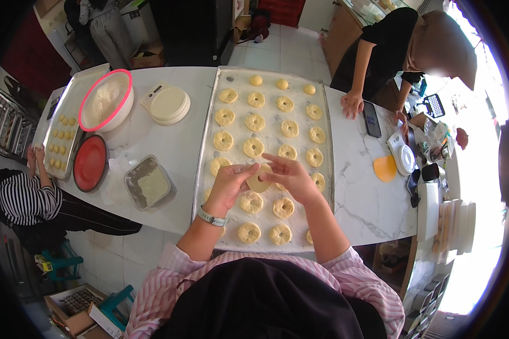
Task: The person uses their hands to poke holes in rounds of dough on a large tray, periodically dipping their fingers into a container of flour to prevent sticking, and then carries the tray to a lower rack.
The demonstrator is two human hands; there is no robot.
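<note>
Dough piece [258, 182], a pale flat round, sits pinched between left hand [230, 183] and right hand [291, 176], held just above the floured baking tray [205, 164]. Ring-shaped dough pieces [253, 147] lie in rows on the tray, which rests on the white marble counter [361, 192]. Beside it sits a pink-rimmed bowl [106, 101].
</note>
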